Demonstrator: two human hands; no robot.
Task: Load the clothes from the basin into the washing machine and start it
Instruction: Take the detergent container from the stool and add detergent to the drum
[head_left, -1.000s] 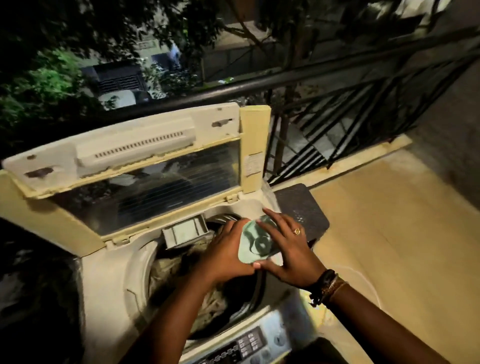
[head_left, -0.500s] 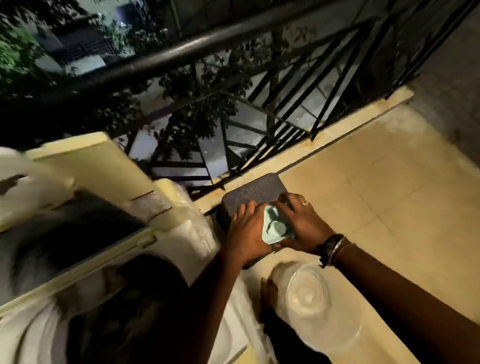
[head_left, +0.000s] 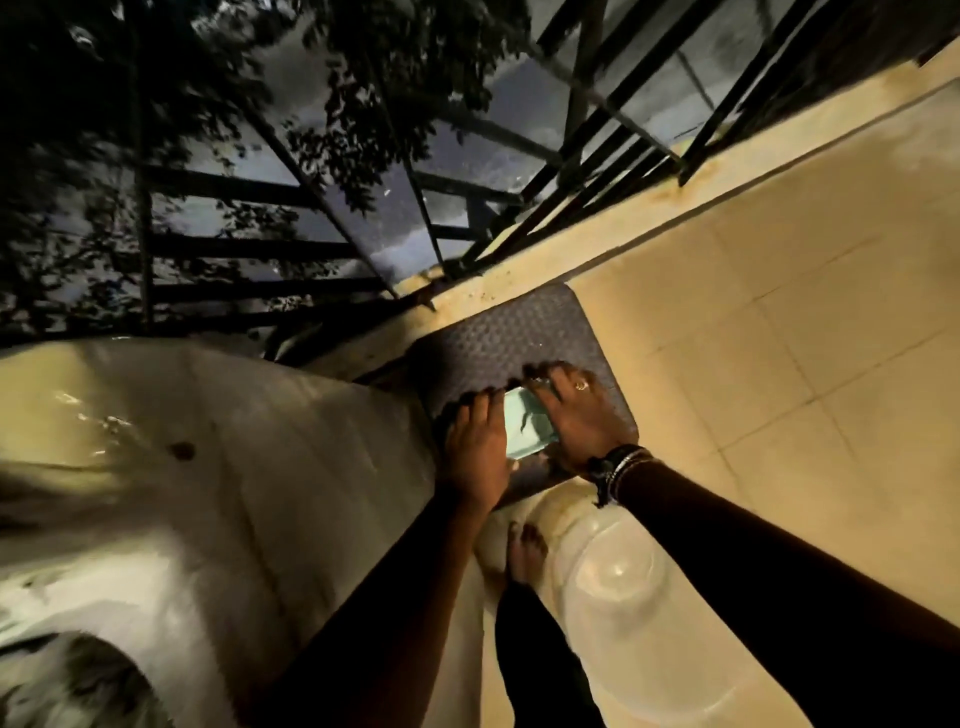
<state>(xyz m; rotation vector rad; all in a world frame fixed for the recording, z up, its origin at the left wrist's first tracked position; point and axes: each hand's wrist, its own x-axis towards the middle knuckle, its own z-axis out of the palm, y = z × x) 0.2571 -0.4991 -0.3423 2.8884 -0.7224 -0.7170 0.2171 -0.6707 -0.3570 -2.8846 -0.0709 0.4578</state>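
- A clear plastic basin (head_left: 639, 613) sits on the tiled floor (head_left: 779, 364) by a bare foot (head_left: 527, 551); nothing shows inside it.
- The washing machine (head_left: 208, 467) fills the left; clothes (head_left: 78, 686) show dimly at the lower left corner.
- Left hand (head_left: 475, 452) and right hand (head_left: 582, 415) both grip a pale green plastic piece (head_left: 527, 428), fingers curled on its sides, long axis running away from the person.
- It hangs over a dark mat (head_left: 519, 332) beside the machine.
- Beyond stands a black railing (head_left: 597, 171).
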